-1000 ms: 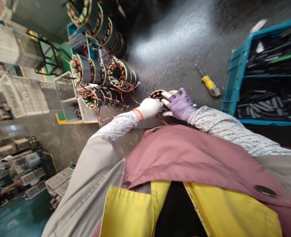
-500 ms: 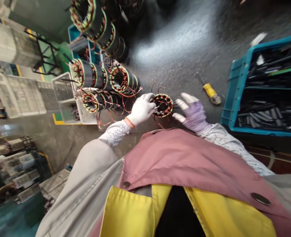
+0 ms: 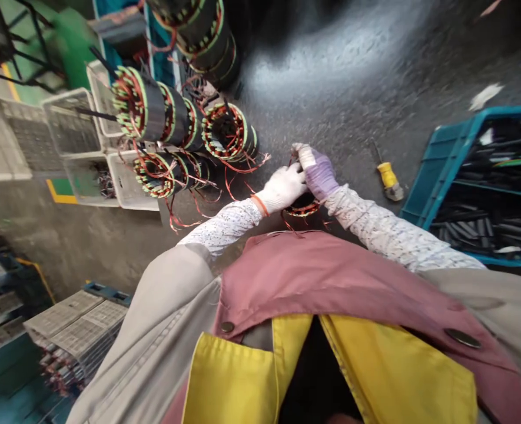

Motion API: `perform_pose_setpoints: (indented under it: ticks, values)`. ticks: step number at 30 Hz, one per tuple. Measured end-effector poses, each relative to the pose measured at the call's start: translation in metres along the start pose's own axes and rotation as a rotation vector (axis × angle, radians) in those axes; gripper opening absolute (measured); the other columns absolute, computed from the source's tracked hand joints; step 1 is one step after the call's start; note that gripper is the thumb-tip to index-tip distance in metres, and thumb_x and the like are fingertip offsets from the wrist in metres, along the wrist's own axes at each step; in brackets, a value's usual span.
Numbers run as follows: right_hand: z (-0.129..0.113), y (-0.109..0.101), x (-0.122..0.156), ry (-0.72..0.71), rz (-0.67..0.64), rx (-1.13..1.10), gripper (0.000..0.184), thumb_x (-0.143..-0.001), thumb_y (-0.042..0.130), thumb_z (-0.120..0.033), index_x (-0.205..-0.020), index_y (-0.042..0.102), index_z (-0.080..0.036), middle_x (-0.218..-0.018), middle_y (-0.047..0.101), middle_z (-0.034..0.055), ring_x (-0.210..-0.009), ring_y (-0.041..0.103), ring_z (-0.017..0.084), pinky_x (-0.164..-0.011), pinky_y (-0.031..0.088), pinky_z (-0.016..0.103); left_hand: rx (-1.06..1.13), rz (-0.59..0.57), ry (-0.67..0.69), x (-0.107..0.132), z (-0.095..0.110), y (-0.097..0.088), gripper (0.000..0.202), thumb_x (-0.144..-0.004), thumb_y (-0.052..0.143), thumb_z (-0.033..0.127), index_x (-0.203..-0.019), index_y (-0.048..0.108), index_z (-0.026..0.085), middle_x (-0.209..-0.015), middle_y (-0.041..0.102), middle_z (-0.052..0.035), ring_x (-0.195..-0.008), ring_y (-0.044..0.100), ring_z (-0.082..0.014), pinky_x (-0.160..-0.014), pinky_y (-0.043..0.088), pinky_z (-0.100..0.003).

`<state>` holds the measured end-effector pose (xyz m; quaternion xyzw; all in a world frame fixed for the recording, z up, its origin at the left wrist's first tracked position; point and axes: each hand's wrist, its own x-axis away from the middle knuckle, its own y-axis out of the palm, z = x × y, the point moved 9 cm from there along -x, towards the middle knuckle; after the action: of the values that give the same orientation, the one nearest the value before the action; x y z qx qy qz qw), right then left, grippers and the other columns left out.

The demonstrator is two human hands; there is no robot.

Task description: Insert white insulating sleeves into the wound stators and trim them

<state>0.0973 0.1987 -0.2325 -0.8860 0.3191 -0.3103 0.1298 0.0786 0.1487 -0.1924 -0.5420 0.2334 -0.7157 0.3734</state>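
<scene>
A motor stator (image 3: 303,209), ringed with copper windings and green insulation, stands on the dark worktop close to my apron, mostly covered by my hands. Over its left and far side lies my left hand (image 3: 283,188) in a white glove, fingers curled together; what they grip is hidden. My right hand (image 3: 319,175), in a purple glove with pale fingertips, reaches across the far rim. Its fingers are pinched at a thin reddish lead wire, and they meet the left fingertips. More loose wires stick out on the near side.
Stacked stators (image 3: 227,132) with trailing wires stand on the left, by white plastic crates (image 3: 132,185). To the right lies a yellow-handled screwdriver (image 3: 389,176). Beyond it is a blue bin (image 3: 437,159) of black tubes. A white scrap (image 3: 485,97) lies behind the bin.
My right hand has moved left from beside the stator to its far rim, and its fingers have closed. My left hand has shifted over the stator, now covering most of it. The view has turned slightly.
</scene>
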Motion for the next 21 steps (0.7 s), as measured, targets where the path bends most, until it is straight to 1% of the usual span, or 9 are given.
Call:
perform_pose_setpoints:
  ticks: [3,4,5,7,9,11,14,18,21]
  values:
    - [0.005,-0.039,0.034,-0.065,0.164,0.203,0.067,-0.102,0.002,-0.030,-0.152,0.045,-0.014,-0.146,0.056,0.0157,-0.137,0.051,0.026,-0.108,0.048,0.049,0.027,-0.011,0.077,0.005,0.007,-0.002,0.031,-0.100,0.045,0.019,-0.114,0.072,0.015,-0.140,0.058,-0.0147,-0.127,0.055,-0.0293,-0.098,0.047,-0.041]
    - [0.004,-0.052,0.050,-0.139,0.229,0.313,0.065,-0.102,0.006,-0.030,-0.154,0.042,-0.017,-0.148,0.055,0.0151,-0.141,0.046,0.029,-0.110,0.045,0.053,0.050,0.023,0.096,0.011,0.006,-0.005,0.029,-0.100,0.047,0.022,-0.112,0.073,0.015,-0.145,0.055,-0.0135,-0.130,0.053,-0.0291,-0.101,0.046,-0.041]
    - [0.000,-0.055,0.067,-0.251,0.227,0.422,0.062,-0.101,0.015,-0.033,-0.155,0.041,-0.019,-0.149,0.054,0.0140,-0.145,0.042,0.031,-0.112,0.042,0.056,0.080,0.076,0.107,0.018,0.004,-0.009,0.028,-0.100,0.049,0.025,-0.110,0.073,0.015,-0.150,0.052,-0.0121,-0.134,0.050,-0.0287,-0.106,0.045,-0.041]
    - [-0.007,-0.036,0.098,-0.480,0.056,0.569,0.056,-0.097,0.036,-0.040,-0.148,0.052,-0.021,-0.145,0.058,0.0145,-0.142,0.043,0.035,-0.114,0.039,0.057,0.161,0.215,0.065,0.037,-0.008,-0.016,0.026,-0.100,0.053,0.029,-0.107,0.074,0.016,-0.153,0.049,-0.0098,-0.140,0.046,-0.0269,-0.115,0.040,-0.039]
    - [-0.003,-0.004,0.115,-0.544,-0.165,0.704,0.049,-0.092,0.052,-0.037,-0.138,0.060,-0.024,-0.138,0.063,0.0145,-0.137,0.049,0.037,-0.113,0.036,0.061,0.280,0.360,-0.051,0.061,-0.024,-0.018,0.024,-0.099,0.055,0.027,-0.107,0.074,0.015,-0.148,0.055,-0.0103,-0.137,0.049,-0.0231,-0.117,0.040,-0.036]
    - [0.005,0.019,0.113,-0.459,-0.272,0.811,0.040,-0.087,0.058,-0.029,-0.127,0.066,-0.025,-0.130,0.069,0.0142,-0.130,0.054,0.037,-0.107,0.039,0.065,0.426,0.464,-0.155,0.084,-0.037,-0.013,0.021,-0.097,0.057,0.023,-0.106,0.074,0.013,-0.137,0.063,-0.0114,-0.127,0.058,-0.0193,-0.111,0.046,-0.032]
    - [0.004,0.021,0.094,-0.328,-0.270,0.797,0.027,-0.082,0.064,-0.027,-0.106,0.073,-0.022,-0.117,0.073,0.0137,-0.118,0.061,0.036,-0.095,0.048,0.058,0.623,0.592,-0.205,0.113,-0.043,-0.008,0.016,-0.093,0.060,0.017,-0.098,0.074,0.011,-0.123,0.070,-0.0115,-0.112,0.067,-0.0161,-0.103,0.052,-0.028]
    - [-0.016,-0.023,0.076,-0.233,-0.254,0.383,0.029,-0.081,0.066,-0.038,-0.105,0.073,-0.023,-0.101,0.076,0.0076,-0.095,0.071,0.029,-0.082,0.057,0.043,0.793,0.751,-0.214,0.150,-0.046,-0.009,0.013,-0.092,0.060,0.016,-0.086,0.072,0.016,-0.113,0.074,-0.0079,-0.102,0.070,-0.0137,-0.096,0.056,-0.027]
    - [-0.068,-0.063,0.066,-0.341,-0.109,0.266,0.037,-0.085,0.061,-0.050,-0.112,0.071,-0.026,-0.103,0.075,0.0052,-0.091,0.071,0.028,-0.081,0.057,0.042,0.822,0.802,-0.238,0.168,-0.051,-0.006,0.015,-0.092,0.059,0.015,-0.083,0.071,0.018,-0.109,0.075,-0.0071,-0.099,0.071,-0.0148,-0.092,0.058,-0.030]
